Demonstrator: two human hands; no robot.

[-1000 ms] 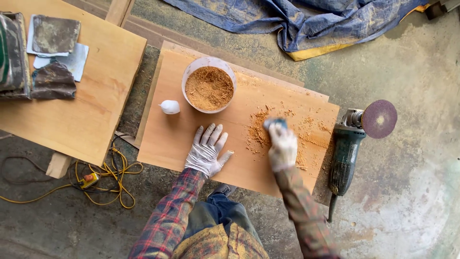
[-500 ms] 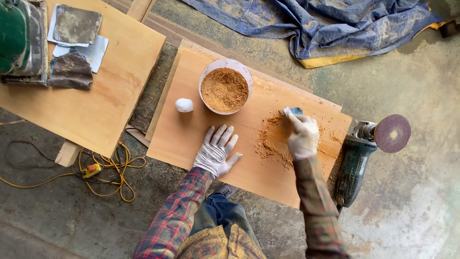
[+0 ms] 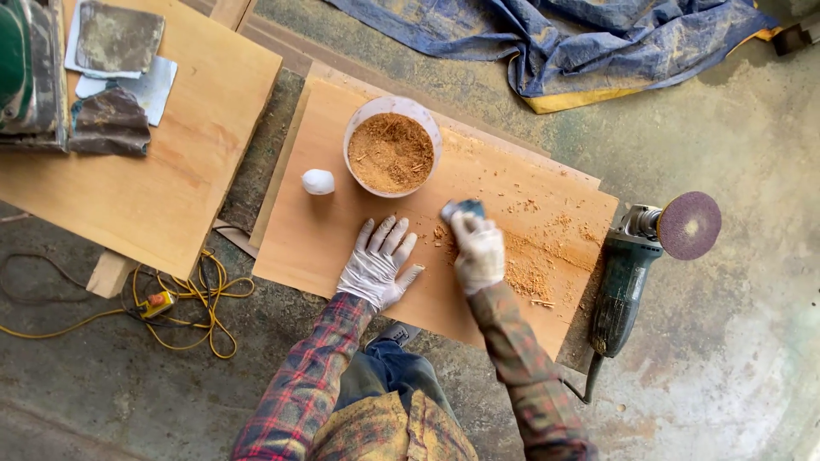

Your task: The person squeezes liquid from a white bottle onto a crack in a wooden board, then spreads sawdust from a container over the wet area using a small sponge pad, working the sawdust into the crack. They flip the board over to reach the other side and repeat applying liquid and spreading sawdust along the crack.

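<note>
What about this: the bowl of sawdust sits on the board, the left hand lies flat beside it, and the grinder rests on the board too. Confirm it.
Not quite. The grinder lies on the concrete floor beside the board, as the head view shows. The bowl of sawdust sits on the board, and the left hand lies flat there.

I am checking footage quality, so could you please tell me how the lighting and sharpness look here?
Head view: soft, even daylight with faint shadows and no glare; the wooden board and tub of sawdust are sharp; the right hand and the scraper it holds are slightly motion-blurred; the left hand is crisp.
</note>
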